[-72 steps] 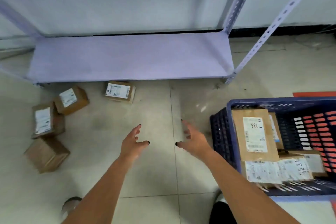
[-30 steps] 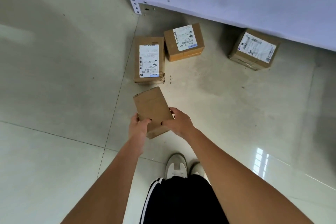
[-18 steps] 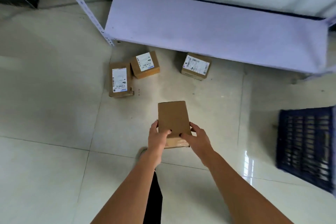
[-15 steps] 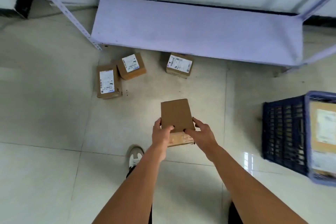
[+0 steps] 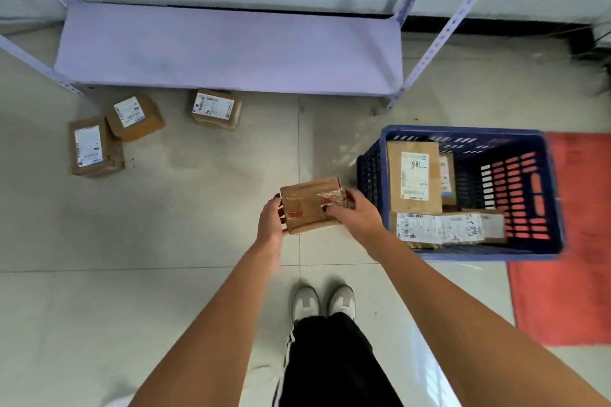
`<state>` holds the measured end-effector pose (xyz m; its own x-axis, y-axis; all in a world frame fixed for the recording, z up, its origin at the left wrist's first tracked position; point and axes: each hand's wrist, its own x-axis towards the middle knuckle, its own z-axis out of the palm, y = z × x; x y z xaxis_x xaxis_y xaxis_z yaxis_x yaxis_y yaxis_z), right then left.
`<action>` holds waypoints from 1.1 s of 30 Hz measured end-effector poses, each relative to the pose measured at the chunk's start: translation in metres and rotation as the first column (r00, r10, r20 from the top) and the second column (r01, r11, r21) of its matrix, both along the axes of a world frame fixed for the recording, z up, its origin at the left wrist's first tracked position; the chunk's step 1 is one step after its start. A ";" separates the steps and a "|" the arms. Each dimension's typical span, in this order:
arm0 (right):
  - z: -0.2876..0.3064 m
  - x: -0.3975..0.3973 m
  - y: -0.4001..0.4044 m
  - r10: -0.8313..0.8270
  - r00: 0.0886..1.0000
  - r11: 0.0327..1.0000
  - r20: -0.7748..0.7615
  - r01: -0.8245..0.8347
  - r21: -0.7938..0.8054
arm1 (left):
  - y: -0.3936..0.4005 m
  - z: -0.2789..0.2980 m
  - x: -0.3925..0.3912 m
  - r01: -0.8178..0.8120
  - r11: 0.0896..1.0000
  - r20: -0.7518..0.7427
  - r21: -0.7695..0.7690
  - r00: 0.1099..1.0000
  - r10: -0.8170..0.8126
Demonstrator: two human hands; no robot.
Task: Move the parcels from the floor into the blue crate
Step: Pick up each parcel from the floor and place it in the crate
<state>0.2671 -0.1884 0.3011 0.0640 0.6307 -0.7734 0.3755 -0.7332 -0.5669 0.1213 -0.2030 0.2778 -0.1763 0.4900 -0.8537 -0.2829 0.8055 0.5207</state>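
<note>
Hands, your left hand and right hand, gripped the taped parcel just left of the blue crate. You were mid-carry; next you needed to clear its near wall and lower the parcel inside.

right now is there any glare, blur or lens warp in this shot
Head view: glare flares off the clear tape on the held parcel and streaks the glossy floor by the right leg; the blue crate smears at its right edge; wide-angle warp splays the shelf posts outward.

Left hand and right hand (both gripping)
</note>
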 end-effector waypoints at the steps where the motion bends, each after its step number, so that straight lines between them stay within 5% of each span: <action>1: 0.000 0.012 -0.003 -0.028 1.000 1.000 -0.007 0.028 -0.008 | 0.000 0.001 0.011 -0.012 1.000 0.017 0.008 1.000 0.012; 8: -0.011 0.077 -0.015 -0.113 0.990 0.993 -0.089 0.116 0.034 | 0.006 0.010 0.076 0.129 0.981 0.025 0.144 0.991 -0.134; 13: -0.006 0.155 -0.013 -0.150 0.976 0.987 -0.158 0.156 0.027 | 0.012 0.009 0.148 0.223 0.960 -0.119 0.170 0.972 -0.204; 21: -0.010 0.327 0.016 -0.105 0.982 0.991 -0.158 0.117 0.063 | 0.015 0.008 0.311 0.203 0.979 -0.090 -0.012 0.975 -0.203; 33: -0.069 0.466 0.041 -0.207 0.973 0.978 -0.099 0.207 -0.007 | 0.041 -0.028 0.449 0.308 0.951 -0.005 -0.015 0.951 -0.308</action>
